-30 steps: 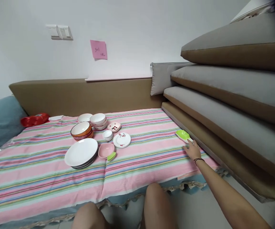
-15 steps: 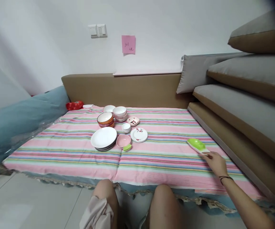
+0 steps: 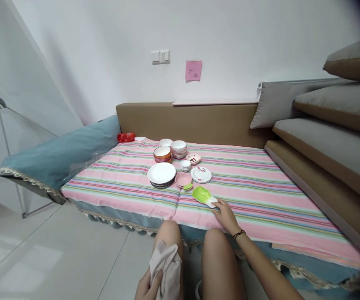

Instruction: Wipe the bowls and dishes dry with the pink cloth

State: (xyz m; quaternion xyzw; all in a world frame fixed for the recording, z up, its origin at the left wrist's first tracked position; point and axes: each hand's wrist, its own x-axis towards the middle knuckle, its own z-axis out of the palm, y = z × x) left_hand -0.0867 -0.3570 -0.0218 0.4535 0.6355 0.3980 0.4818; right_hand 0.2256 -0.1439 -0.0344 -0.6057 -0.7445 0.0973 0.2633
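My right hand point(image 3: 225, 216) rests on the striped cloth near its front edge and pinches the white end of a green leaf-shaped dish point(image 3: 203, 195). The dish lies just in front of a pink bowl point(image 3: 183, 179) with a green handle. My left hand point(image 3: 150, 285) sits low on my left knee, closed on a pale cloth point(image 3: 167, 266). Behind the pink bowl stand a stack of white plates point(image 3: 161, 173), a floral plate point(image 3: 201, 174), small white dishes point(image 3: 185, 165), an orange bowl point(image 3: 162, 153) and white bowls point(image 3: 178, 147).
The striped cloth point(image 3: 261, 196) covers a low bed-like platform. Grey and brown cushions point(image 3: 329, 137) are stacked along the right. A blue blanket point(image 3: 64, 146) is bunched at the left, a red object point(image 3: 126, 136) by the brown backboard. Tiled floor lies at lower left.
My right hand has carried the green dish from the cloth's right side to its front middle, beside the pink bowl. The view has swung left, and my left hand with the cloth has appeared.
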